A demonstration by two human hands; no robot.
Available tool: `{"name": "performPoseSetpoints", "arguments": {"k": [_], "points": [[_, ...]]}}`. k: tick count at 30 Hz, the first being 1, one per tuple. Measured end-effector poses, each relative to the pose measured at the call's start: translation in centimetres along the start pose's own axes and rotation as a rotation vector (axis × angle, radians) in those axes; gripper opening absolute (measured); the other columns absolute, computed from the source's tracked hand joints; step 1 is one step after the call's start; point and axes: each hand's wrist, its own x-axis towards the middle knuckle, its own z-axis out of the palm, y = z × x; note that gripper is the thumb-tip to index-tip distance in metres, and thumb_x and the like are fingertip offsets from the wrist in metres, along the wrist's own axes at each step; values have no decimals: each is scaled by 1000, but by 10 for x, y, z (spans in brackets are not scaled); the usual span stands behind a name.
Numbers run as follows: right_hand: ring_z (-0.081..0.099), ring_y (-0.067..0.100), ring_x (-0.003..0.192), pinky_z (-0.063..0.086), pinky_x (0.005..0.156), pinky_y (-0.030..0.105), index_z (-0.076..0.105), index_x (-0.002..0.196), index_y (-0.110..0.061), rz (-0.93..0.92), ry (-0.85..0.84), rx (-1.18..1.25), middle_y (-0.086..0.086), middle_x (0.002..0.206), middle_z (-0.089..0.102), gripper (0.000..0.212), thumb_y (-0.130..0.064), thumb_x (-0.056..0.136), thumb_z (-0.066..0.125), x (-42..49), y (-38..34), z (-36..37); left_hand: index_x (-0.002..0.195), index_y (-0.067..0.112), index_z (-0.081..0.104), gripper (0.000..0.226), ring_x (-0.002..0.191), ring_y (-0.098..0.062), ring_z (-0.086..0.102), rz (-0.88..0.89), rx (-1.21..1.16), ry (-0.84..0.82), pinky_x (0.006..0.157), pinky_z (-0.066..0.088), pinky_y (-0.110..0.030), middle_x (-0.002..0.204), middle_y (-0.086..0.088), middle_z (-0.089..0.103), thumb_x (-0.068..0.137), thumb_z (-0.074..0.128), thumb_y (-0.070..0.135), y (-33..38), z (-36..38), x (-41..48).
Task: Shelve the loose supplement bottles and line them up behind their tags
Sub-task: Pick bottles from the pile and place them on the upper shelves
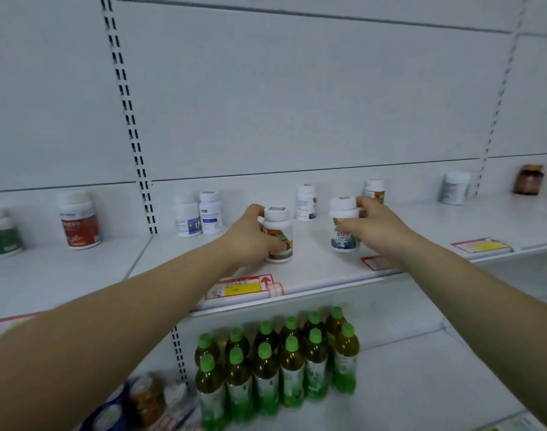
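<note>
**Both hands on bottles at the shelf**

The left hand [250,234] curls round a white-capped orange-label bottle [280,233] standing upright on the white shelf [315,269]. A red-and-yellow tag [244,286] lies at its 7 o'clock. At its 3 o'clock, the right hand [373,227] grips an upright blue-label bottle [343,236], also white-capped, with a partly hidden red tag [373,262] at 5 o'clock.

The shelf [315,269] carries an orange-label bottle [280,227] at the left hand [250,237], a blue-label bottle [343,239] at the right hand [376,225], more bottles [211,213] behind, tags [241,287] in front.
</note>
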Motion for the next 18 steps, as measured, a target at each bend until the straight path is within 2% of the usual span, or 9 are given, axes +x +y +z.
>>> {"name": "performPoseSetpoints", "arguments": {"k": [3, 5, 8, 14, 18], "points": [[61, 17, 101, 50, 91, 38, 53, 117, -23, 6, -18, 8, -2, 111, 63, 43, -18, 78, 70, 17, 15, -16, 116, 22, 39, 54, 85, -16, 58, -1, 16, 22, 82, 50, -33, 92, 2, 56, 76, 71, 5, 10, 21, 13], [61, 17, 102, 48, 94, 40, 53, 117, -25, -6, -45, -3, -3, 110, 63, 44, -19, 78, 70, 29, 25, -27, 116, 20, 41, 52, 84, -14, 58, -10, 24, 27, 81, 50, -32, 94, 2, 57, 76, 72, 6, 18, 36, 20], [61, 17, 101, 48, 93, 39, 52, 120, -24, -31, -102, 20, -3, 111, 62, 45, -17, 79, 70, 46, 41, -44, 117, 20, 42, 51, 83, -11, 58, -27, 33, 57, 79, 50, -30, 94, 4, 56, 78, 71, 5, 30, 59, 33], [62, 13, 94, 48, 84, 32, 53, 113, -25, -80, -205, 8, -3, 104, 63, 39, -13, 79, 69, 73, 69, -91, 115, 25, 40, 52, 93, -19, 57, -85, 28, 147, 97, 48, -41, 93, 8, 54, 80, 69, 1, 58, 111, 54], [60, 10, 90, 46, 80, 29, 50, 108, -26, -86, -215, -16, -7, 99, 62, 36, -11, 81, 68, 84, 82, -124, 131, 24, 37, 61, 113, -24, 54, -93, 74, 135, 104, 42, -45, 121, -1, 53, 82, 68, 6, 77, 146, 66]]}}
